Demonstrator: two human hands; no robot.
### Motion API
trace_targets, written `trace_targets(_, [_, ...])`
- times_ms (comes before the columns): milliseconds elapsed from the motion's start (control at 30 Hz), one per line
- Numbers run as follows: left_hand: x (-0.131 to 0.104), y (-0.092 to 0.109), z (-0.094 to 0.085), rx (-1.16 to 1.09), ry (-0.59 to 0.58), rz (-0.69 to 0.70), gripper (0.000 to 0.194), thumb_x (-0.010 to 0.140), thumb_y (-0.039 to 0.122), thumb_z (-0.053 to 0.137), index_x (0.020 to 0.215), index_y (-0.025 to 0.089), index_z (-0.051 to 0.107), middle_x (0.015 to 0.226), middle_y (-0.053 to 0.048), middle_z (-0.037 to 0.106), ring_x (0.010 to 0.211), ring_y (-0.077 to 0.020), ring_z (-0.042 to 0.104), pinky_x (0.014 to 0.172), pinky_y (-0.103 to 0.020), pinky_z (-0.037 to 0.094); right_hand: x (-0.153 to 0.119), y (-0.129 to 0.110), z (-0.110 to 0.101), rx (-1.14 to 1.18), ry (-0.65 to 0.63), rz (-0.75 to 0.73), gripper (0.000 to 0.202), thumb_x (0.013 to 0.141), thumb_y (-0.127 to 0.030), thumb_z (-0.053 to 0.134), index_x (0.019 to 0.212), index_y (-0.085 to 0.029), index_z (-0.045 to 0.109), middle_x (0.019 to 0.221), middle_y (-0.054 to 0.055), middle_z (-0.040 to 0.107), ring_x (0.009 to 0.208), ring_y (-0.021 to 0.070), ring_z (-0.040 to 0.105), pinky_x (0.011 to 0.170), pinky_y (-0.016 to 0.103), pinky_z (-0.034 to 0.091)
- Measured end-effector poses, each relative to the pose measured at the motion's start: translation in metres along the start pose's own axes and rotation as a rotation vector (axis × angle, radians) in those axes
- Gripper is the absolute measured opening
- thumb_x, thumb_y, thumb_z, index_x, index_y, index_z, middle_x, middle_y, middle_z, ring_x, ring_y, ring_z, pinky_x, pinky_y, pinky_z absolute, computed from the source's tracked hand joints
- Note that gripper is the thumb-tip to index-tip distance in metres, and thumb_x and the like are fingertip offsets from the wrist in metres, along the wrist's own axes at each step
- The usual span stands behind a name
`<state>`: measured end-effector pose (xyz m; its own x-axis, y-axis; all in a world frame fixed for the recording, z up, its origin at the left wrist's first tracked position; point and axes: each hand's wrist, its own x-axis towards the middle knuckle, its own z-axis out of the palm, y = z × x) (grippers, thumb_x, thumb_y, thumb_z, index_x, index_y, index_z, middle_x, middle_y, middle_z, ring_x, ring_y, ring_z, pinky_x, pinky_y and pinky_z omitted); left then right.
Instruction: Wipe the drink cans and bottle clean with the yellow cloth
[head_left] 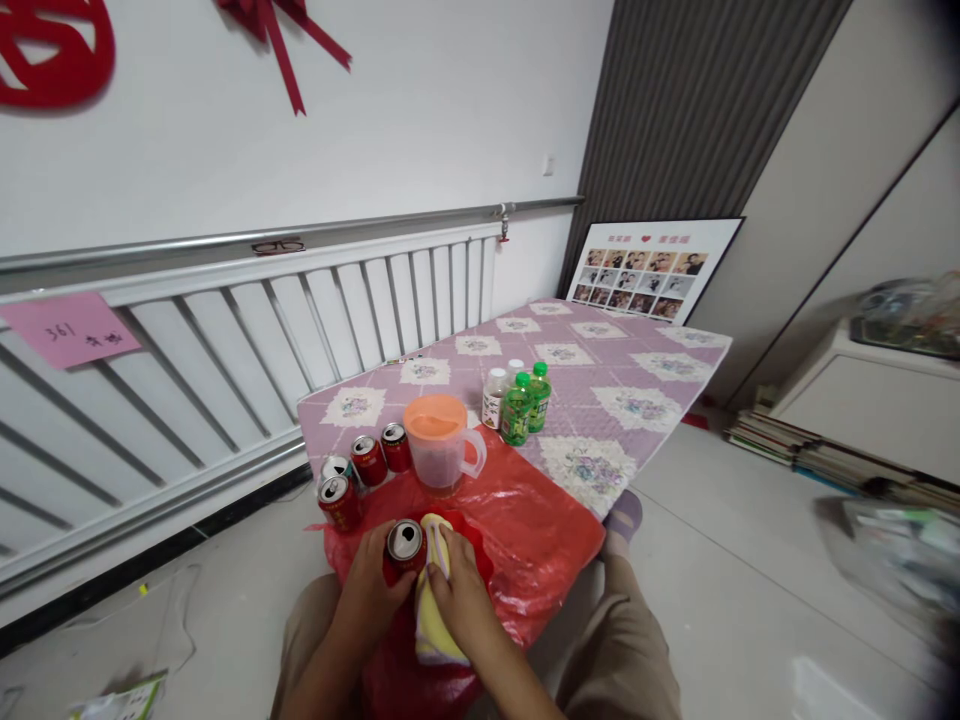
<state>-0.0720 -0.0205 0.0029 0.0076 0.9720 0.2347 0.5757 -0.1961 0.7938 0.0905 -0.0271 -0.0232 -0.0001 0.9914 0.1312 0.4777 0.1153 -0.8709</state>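
An opened red drink can (406,541) stands upright near the table's front edge, and my left hand (371,578) is wrapped round its left side. Against the can's right side, my right hand (459,580) grips a folded yellow cloth (436,625) with pale edging. Both hands are over a red dish (480,560) with a wavy rim, mostly hidden by them. Just beyond stands a clear plastic pitcher (439,462) with an orange lid (435,416). More opened cans, including a red can (368,460), stand to the left of it.
A red plastic sheet (536,520) covers the near part of the table, over a purple floral tablecloth (517,345). Several bottles, among them a green bottle (516,412), stand behind the pitcher. A white radiator (285,330) runs along the left; a photo board (652,270) leans at the far end.
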Motion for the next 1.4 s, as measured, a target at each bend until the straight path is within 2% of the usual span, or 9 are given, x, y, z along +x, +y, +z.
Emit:
trace_targets(133, [0.005,-0.003,-0.003,-0.048,-0.054,0.040,0.058,0.066,0.010,0.064,0.122,0.019,0.052,0.125,-0.011,0.060,0.119,-0.0283,0.055,0.105,-0.049,0.042,0.002,-0.009,-0.004,0.007,0.045,-0.075,0.055,0.088,-0.023,0.044,0.142,-0.012,0.041,0.147,0.015,0.041,0.140,0.0227,0.035,0.115,0.039,0.032])
trace_targets(233, [0.010,-0.007,-0.009,-0.073,-0.124,0.072,0.062,0.064,0.007,0.062,0.124,0.019,0.053,0.126,-0.011,0.060,0.120,-0.0284,0.055,0.106,-0.050,0.041,0.003,-0.010,-0.006,0.000,0.014,-0.074,0.054,0.089,-0.022,0.043,0.142,-0.012,0.041,0.148,0.016,0.040,0.141,0.0229,0.033,0.116,0.040,0.030])
trace_targets(500, [0.019,-0.016,-0.019,0.004,-0.274,0.140,0.073,0.065,0.005,0.057,0.135,0.022,0.046,0.139,-0.011,0.051,0.131,-0.0263,0.046,0.113,-0.049,0.034,0.001,0.003,-0.010,-0.008,-0.075,0.023,0.056,0.083,-0.017,0.049,0.139,-0.009,0.047,0.136,0.019,0.053,0.128,0.0268,0.051,0.110,0.043,0.039])
trace_targets(633, [0.015,-0.008,-0.012,0.113,-0.130,0.102,0.074,0.066,0.018,0.067,0.137,0.018,0.044,0.138,-0.015,0.047,0.131,-0.0313,0.045,0.110,-0.053,0.037,0.003,-0.003,-0.013,-0.004,-0.051,-0.008,0.055,0.085,-0.018,0.047,0.139,-0.012,0.046,0.142,0.017,0.048,0.134,0.0246,0.044,0.113,0.042,0.034])
trace_targets(733, [0.013,-0.001,-0.006,0.183,0.036,0.048,0.071,0.068,0.027,0.071,0.133,0.013,0.046,0.126,-0.016,0.053,0.121,-0.0333,0.051,0.103,-0.054,0.042,0.004,-0.011,-0.014,-0.013,-0.022,-0.061,0.055,0.086,-0.020,0.047,0.141,-0.015,0.044,0.146,0.016,0.043,0.138,0.0236,0.039,0.115,0.042,0.032])
trace_targets(800, [0.013,0.003,-0.004,0.195,0.064,0.034,0.061,0.068,0.028,0.071,0.124,0.013,0.052,0.116,-0.014,0.057,0.113,-0.0322,0.055,0.099,-0.053,0.046,0.004,-0.014,-0.015,-0.021,-0.026,-0.079,0.056,0.086,-0.020,0.047,0.142,-0.016,0.042,0.148,0.015,0.041,0.140,0.0231,0.036,0.115,0.042,0.031])
trace_targets(933, [0.015,0.010,-0.007,0.156,-0.028,0.084,0.041,0.070,0.024,0.067,0.110,0.018,0.059,0.107,-0.009,0.061,0.103,-0.0275,0.060,0.094,-0.049,0.049,0.002,-0.011,-0.016,-0.028,-0.087,-0.025,0.056,0.085,-0.017,0.046,0.142,-0.013,0.042,0.147,0.016,0.042,0.139,0.0232,0.037,0.115,0.042,0.030])
trace_targets(1100, [0.020,0.007,-0.015,0.072,-0.148,0.161,0.053,0.067,0.014,0.062,0.119,0.020,0.058,0.118,-0.010,0.062,0.112,-0.0254,0.059,0.101,-0.046,0.047,-0.002,-0.003,-0.016,-0.019,-0.126,0.029,0.056,0.083,-0.014,0.048,0.139,-0.007,0.046,0.137,0.019,0.052,0.130,0.0245,0.048,0.112,0.039,0.036])
trace_targets(1400, [0.024,-0.002,-0.019,-0.042,-0.276,0.177,0.064,0.064,0.006,0.055,0.127,0.021,0.053,0.129,-0.010,0.059,0.123,-0.0257,0.054,0.109,-0.046,0.041,0.003,-0.017,-0.021,0.011,-0.023,-0.079,0.055,0.087,-0.020,0.047,0.141,-0.018,0.044,0.148,0.013,0.043,0.138,0.0225,0.038,0.114,0.041,0.033])
